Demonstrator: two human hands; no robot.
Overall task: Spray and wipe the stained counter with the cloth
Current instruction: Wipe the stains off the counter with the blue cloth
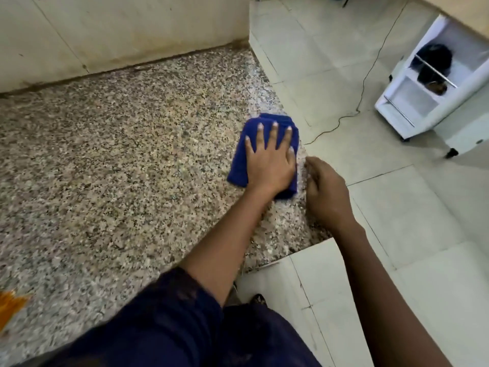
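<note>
A folded blue cloth (242, 165) lies on the speckled granite counter (119, 168), close to its right edge. My left hand (270, 157) presses flat on the cloth with fingers spread and straight. My right hand (326, 189) sits just right of the cloth at the counter's edge. Its fingers are loosely curled downward and nothing is visible in them. No spray bottle is in view. A dark line of grime runs along the joint between the counter and the back wall (119, 30).
The counter ends at a slanted right edge, with the tiled floor (383, 221) below. A white wheeled shelf unit (402, 107) stands on the floor at right. A thin cable (366, 78) trails across the tiles. Something orange (10, 304) lies at the counter's lower left.
</note>
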